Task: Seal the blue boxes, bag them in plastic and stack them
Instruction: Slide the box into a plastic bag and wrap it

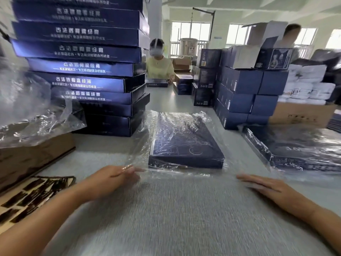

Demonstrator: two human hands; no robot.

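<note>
Spanning the lower frame, a grey table [175,215] bore a bagged box [186,143] — right hand [258,183] flat on bag [142,145], left hand [120,174] blurred, grip unclear.

Bright daylight floods in from the overexposed windows [190,34] at the far wall, leaving the room evenly lit with only soft shadows. Glare streaks the clear plastic [177,126], and the wide-angle lens bows the blue stack [79,52] at the left edge. Motion blur smears the worktop [166,209] and both hands.
</note>
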